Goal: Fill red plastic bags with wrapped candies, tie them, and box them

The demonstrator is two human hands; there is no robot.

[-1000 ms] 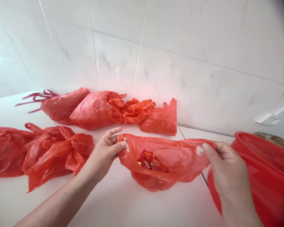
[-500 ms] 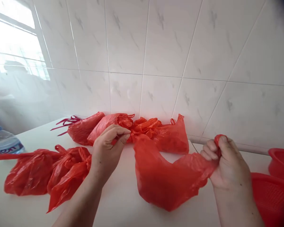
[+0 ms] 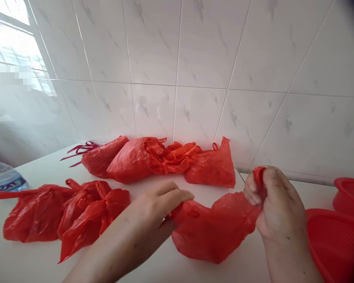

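Observation:
A red plastic bag (image 3: 215,236) hangs low over the white table, stretched between my two hands. My right hand (image 3: 273,196) is closed in a fist around its gathered right end, and some red plastic pokes out above the thumb. My left hand (image 3: 168,204) is closed at the bag's left end, its fingertips partly hidden by the plastic. Between the hands the bag sags into a rounded belly; its contents cannot be made out. Left of my left forearm lie red tied bags (image 3: 38,216), full and knotted.
Several filled red bags (image 3: 135,159) stand in a row by the tiled wall (image 3: 153,47). Dark red ties (image 3: 82,148) lie at the row's left end. A water bottle (image 3: 6,177) is at the left edge. Red plastic baskets (image 3: 336,236) stand at the right on the white table (image 3: 147,271).
My left hand has come down and to the right and closed on the bag's left end. My right hand has shifted slightly left, still holding the bag.

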